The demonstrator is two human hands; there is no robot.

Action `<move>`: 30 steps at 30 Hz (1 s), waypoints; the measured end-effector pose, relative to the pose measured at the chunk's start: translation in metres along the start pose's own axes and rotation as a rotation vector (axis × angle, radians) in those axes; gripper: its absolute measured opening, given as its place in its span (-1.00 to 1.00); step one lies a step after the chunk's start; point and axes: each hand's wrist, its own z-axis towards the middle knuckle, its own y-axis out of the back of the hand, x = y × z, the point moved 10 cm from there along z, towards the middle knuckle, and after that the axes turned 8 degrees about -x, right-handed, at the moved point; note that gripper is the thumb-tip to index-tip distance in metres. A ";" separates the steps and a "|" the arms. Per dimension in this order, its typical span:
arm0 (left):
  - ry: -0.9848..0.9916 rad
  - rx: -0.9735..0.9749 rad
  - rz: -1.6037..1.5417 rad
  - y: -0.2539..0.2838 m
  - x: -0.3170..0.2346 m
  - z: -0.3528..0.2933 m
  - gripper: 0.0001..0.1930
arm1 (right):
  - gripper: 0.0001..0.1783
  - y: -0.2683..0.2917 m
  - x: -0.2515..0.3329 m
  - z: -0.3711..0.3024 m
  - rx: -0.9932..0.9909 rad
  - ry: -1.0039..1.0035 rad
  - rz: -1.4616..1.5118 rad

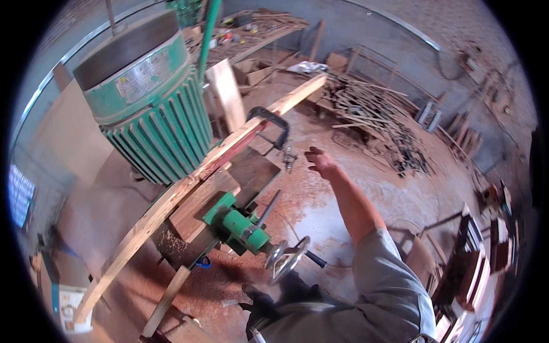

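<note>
Hand [321,162], right and bare, mid-frame: saw it loosely half-open, holding nothing visible, near a black C-shaped metal clamp [284,132], upper center. Saw that hooked over a long pale wooden beam [154,218], lower left to upper center; noted a green metal cylinder [242,230], lower center. Left hand: could not tell.

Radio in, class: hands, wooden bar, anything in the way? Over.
Left hand out of view; right hand open, holding nothing visible. Long wooden bar slants past green motor. Black clamp on bar, possibly in right hand's way.
</note>
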 end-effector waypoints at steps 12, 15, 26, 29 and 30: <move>-0.272 -0.108 0.470 0.019 -0.048 -0.111 -0.65 | -0.66 -0.058 -0.013 0.073 0.565 -0.123 0.025; -0.109 -0.262 0.279 0.067 0.015 -0.109 -0.62 | -0.68 -0.058 0.045 0.045 0.603 0.026 0.072; 0.343 -0.088 -0.596 -0.048 -0.051 -0.118 -0.44 | -0.56 -0.113 0.133 -0.037 0.612 0.169 -0.532; 0.314 -0.032 -0.586 -0.056 -0.062 -0.116 -0.45 | -0.58 -0.143 0.139 -0.072 0.801 0.221 -0.596; 0.317 -0.011 -0.599 -0.044 -0.054 -0.113 -0.45 | -0.58 -0.144 0.145 -0.077 0.833 0.199 -0.571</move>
